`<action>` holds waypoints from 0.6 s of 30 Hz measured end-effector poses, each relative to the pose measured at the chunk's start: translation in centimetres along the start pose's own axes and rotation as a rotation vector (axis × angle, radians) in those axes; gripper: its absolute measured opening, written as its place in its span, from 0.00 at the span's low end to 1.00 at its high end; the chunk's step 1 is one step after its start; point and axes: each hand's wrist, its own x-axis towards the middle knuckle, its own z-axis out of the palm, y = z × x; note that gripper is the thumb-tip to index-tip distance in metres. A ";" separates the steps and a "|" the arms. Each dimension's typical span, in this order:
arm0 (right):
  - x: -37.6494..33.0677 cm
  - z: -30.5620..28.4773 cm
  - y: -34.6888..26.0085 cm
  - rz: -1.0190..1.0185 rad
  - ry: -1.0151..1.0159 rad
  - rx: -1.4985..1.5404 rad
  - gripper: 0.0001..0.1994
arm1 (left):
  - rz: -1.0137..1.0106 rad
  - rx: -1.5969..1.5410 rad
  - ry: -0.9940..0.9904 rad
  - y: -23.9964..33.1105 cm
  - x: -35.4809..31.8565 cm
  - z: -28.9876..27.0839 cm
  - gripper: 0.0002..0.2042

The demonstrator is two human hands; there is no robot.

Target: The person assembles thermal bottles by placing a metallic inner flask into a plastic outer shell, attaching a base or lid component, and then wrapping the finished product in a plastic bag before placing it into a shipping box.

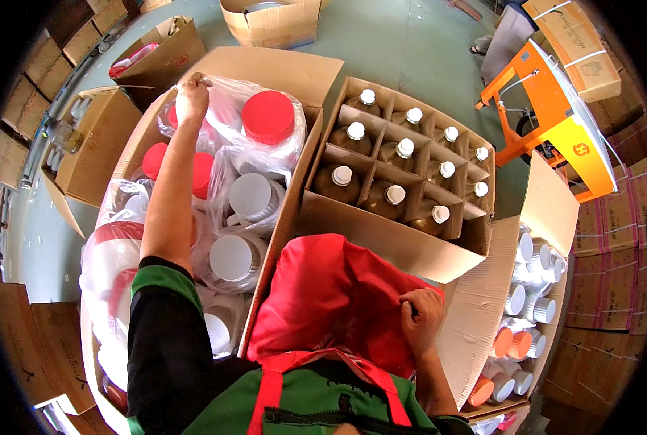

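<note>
My left hand reaches to the far side of a large cardboard box, its fingers closed on the edge of a clear plastic bag. Inside this box stand jars with lids, among them a big red-lidded jar just right of the hand and white-lidded jars nearer to me. Parts of them lie under plastic film. My right hand is held low at the right side of my red apron, beside a box flap. Its fingers are curled; whatever they may hold is hidden.
Ahead stands a divided carton of white-capped bottles. To the right, another box holds bottles with white and orange caps. Beyond is an orange machine. Open boxes stand left; stacked cartons line the right.
</note>
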 end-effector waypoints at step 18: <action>-0.5 -0.5 1.3 0.403 -0.068 0.767 0.07 | 0.278 -0.826 -0.707 17.3 -22.7 -15.6 0.05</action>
